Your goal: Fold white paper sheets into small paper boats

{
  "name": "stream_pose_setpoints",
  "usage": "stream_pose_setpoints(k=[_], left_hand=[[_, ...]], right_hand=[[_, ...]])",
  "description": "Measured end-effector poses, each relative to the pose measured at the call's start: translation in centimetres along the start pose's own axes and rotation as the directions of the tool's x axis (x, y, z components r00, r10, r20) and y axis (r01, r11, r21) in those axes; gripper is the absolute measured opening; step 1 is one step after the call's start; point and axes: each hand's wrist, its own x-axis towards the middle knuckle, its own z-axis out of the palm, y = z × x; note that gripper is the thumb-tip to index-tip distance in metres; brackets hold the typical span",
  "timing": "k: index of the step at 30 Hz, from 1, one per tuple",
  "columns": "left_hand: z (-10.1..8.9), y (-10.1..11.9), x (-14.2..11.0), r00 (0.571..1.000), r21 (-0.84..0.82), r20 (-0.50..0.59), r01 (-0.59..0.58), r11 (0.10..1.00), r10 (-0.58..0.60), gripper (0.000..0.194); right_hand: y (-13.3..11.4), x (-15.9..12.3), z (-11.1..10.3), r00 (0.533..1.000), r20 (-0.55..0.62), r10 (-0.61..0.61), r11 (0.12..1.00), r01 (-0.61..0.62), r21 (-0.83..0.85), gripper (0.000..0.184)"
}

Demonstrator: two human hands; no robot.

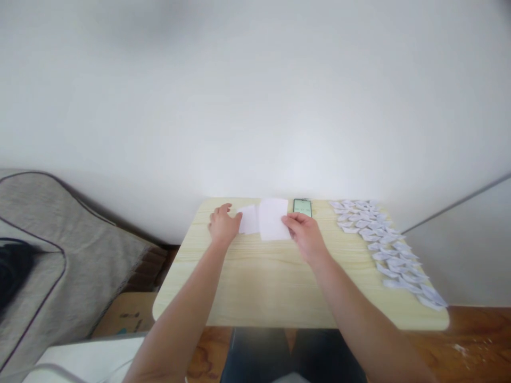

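Note:
My right hand (304, 232) pinches the right edge of a white sheet of paper (273, 219), holding it over the wooden table (263, 298). Just left of that sheet lie other white papers (249, 219), partly overlapped and perhaps stacked; how many I cannot tell. My left hand (224, 223) is at their left edge, fingers apart and curved, the thumb touching or close to the papers. Along the table's right side sit several folded white paper pieces (373, 226) in close rows.
A phone (302, 207) with a lit screen lies near the table's back edge, behind my right hand. A white wall (255, 106) rises directly behind the table. To the left are a grey cushioned seat (88, 255) and a cardboard box (123, 314) below the table's level.

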Motion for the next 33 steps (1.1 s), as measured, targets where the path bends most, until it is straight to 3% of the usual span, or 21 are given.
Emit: stream_pose_setpoints(k=[2, 4, 6, 7, 9, 11, 13, 17, 19, 22, 24, 26, 30, 33], left_hand=[[-0.2, 1.9, -0.6, 0.997, -0.072, 0.024, -0.071, 0.995, 0.073, 0.042], [-0.2, 4.4, -1.6, 0.977, -0.191, 0.124, -0.148, 0.970, 0.173, 0.043], [0.2, 7.0, -2.7, 0.928, -0.327, 0.252, -0.186, 0.927, 0.275, 0.044], [0.5, 8.2, -3.1, 0.885, -0.476, 0.327, -0.147, 0.867, 0.330, 0.043], [1.2, 10.1, -3.8, 0.854, -0.687, 0.318, -0.091, 0.721, 0.411, 0.033], [1.9, 11.4, -4.1, 0.867, -0.780, 0.190, -0.152, 0.607, 0.461, 0.017], [2.5, 11.9, -4.0, 0.858, -0.802, 0.116, -0.216, 0.557, 0.500, 0.011], [3.8, 11.9, -3.5, 0.855, -0.799, 0.116, -0.222, 0.559, 0.506, 0.018], [4.9, 11.8, -3.4, 0.874, -0.800, 0.087, -0.225, 0.556, 0.478, 0.020], [6.7, 11.9, -3.7, 0.895, -0.755, -0.072, -0.337, 0.562, 0.440, 0.019], [7.6, 12.0, -4.0, 0.871, -0.681, -0.196, -0.452, 0.576, 0.451, 0.021], [7.9, 12.1, -4.3, 0.821, -0.594, -0.251, -0.549, 0.588, 0.513, 0.026], [6.9, 12.1, -4.1, 0.756, -0.582, -0.061, -0.557, 0.592, 0.652, 0.029], [5.6, 12.3, -3.6, 0.789, -0.648, 0.018, -0.459, 0.608, 0.614, 0.032]], right_hand=[[-2.0, -0.1, -0.1, 0.997, -0.009, -0.072, 0.997, 0.072, -0.002, 0.031], [-4.2, -0.2, -0.2, 0.987, -0.029, -0.156, 0.988, 0.156, -0.017, 0.030], [-6.3, -0.2, -0.3, 0.970, -0.055, -0.236, 0.971, 0.234, -0.040, 0.028], [-7.3, -0.1, -0.3, 0.948, -0.074, -0.310, 0.950, 0.305, -0.072, 0.025], [-8.9, 0.2, -0.3, 0.900, -0.067, -0.430, 0.900, 0.422, -0.111, 0.018], [-9.9, 0.6, -0.3, 0.874, -0.022, -0.486, 0.871, 0.482, -0.091, 0.011], [-10.6, 1.1, -0.5, 0.866, 0.026, -0.500, 0.865, 0.500, -0.031, 0.008], [-11.3, 2.5, -1.4, 0.867, 0.103, -0.488, 0.873, 0.483, 0.069, 0.013], [-11.6, 3.2, -1.8, 0.887, 0.119, -0.446, 0.894, 0.435, 0.112, 0.016], [-11.9, 4.0, -2.3, 0.931, 0.176, -0.318, 0.941, 0.289, 0.175, 0.031], [-12.0, 4.4, -2.5, 0.938, 0.246, -0.244, 0.967, 0.216, 0.137, 0.038], [-11.9, 4.7, -2.7, 0.937, 0.267, -0.224, 0.975, 0.216, 0.061, 0.037], [-11.9, 4.6, -3.4, 0.924, 0.138, -0.357, 0.924, 0.371, -0.094, 0.025], [-12.3, 3.7, -3.9, 0.902, 0.167, -0.399, 0.862, 0.431, -0.267, 0.023]])
